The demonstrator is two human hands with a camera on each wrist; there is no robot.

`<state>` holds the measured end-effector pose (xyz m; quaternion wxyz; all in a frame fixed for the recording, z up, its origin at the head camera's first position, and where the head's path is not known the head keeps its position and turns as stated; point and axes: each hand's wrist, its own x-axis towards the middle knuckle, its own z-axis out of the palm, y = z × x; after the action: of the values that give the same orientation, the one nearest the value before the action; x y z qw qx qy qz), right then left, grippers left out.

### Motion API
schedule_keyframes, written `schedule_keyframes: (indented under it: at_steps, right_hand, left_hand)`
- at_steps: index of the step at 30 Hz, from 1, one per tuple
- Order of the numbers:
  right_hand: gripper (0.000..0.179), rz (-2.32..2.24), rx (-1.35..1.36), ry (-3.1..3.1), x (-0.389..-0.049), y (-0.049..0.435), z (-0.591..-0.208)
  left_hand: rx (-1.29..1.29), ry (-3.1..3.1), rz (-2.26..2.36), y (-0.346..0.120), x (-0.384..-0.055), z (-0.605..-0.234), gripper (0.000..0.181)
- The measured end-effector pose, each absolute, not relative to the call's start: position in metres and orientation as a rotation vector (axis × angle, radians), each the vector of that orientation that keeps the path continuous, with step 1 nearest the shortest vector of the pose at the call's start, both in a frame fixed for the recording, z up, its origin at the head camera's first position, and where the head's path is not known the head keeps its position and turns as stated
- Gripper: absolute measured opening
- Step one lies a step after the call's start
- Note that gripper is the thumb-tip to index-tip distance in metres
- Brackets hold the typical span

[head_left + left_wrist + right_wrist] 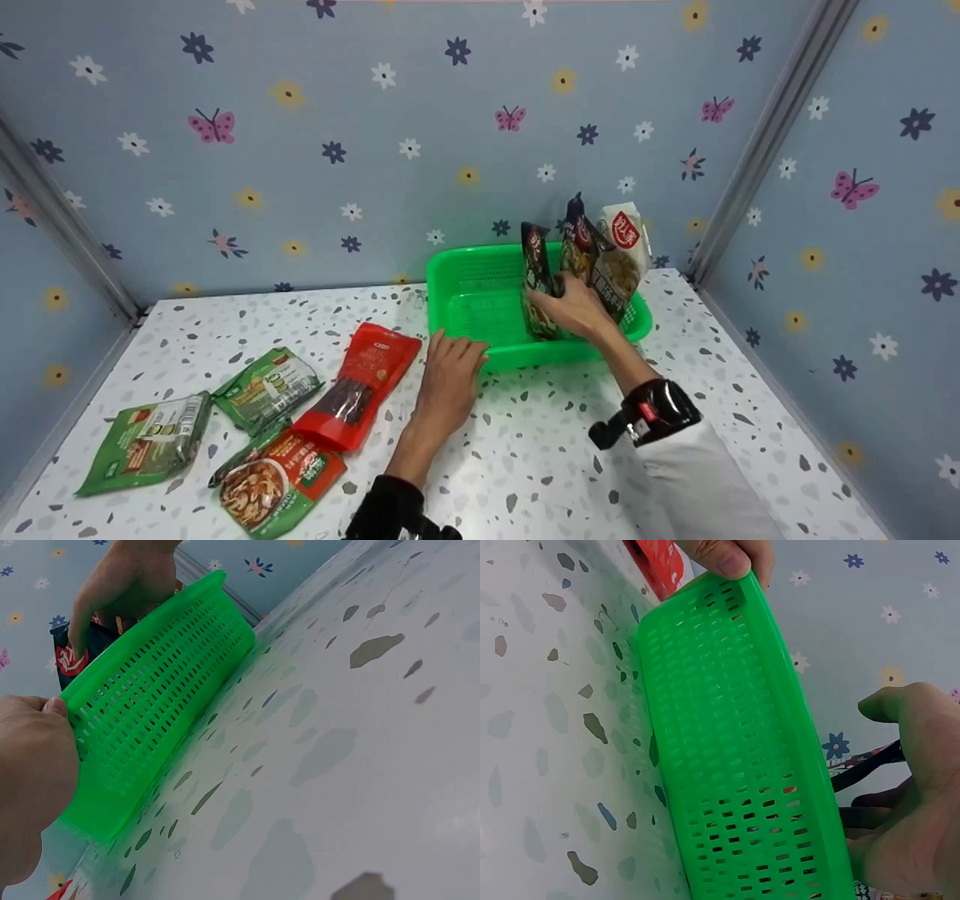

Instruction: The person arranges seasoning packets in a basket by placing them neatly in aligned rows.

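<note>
A green plastic basket [480,358] stands against the back wall, and my left hand [452,375] grips its front left corner. In the right wrist view, the left thumb lies outside the rim with the fingers behind it. My right hand [581,307] reaches over the front rim at a dark upright food packet [537,262]. Its thumb and fingers stand on either side of that packet, the thumb apart from it in the right wrist view. To the right lean another dark packet [577,244] and a white-topped packet [626,240]. The right fingertips are partly hidden.
Left of the basket lie a red pouch [367,375], two green packets [266,386] [154,442] and a green-orange packet [289,487] on the speckled table [525,465]. The red pouch overlaps the green-orange packet. Flowered walls [405,195] enclose the back and sides.
</note>
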<state>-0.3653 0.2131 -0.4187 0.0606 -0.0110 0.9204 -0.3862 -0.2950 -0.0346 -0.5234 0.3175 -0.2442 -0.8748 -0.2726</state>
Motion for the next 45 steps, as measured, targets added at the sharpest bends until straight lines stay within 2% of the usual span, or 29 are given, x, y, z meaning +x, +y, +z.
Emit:
schedule_keyframes:
  at_steps: [15,31,35,39,45]
  right_hand:
    - [0.095,-1.201,-0.176,2.865,-0.342,0.219,-0.414]
    - [0.077,-1.223,-0.325,3.002,-0.305,0.228,-0.422]
    - [0.06,-1.257,-0.476,3.137,-0.293,0.222,-0.429]
    - [0.042,-1.229,-0.741,3.243,-0.284,0.212,-0.443]
    - [0.043,-0.907,-1.092,3.278,-0.283,0.2,-0.462]
  left_hand:
    - [-0.63,-2.337,-0.711,-0.037,-0.293,-0.522,0.016]
    - [-0.653,-2.349,-0.636,-0.038,-0.293,-0.519,0.018]
    - [-0.665,-2.355,-0.641,-0.039,-0.293,-0.518,0.019]
    - [-0.67,-2.368,-0.66,-0.04,-0.292,-0.516,0.019]
    - [-0.69,-2.405,-0.687,-0.041,-0.29,-0.51,0.029]
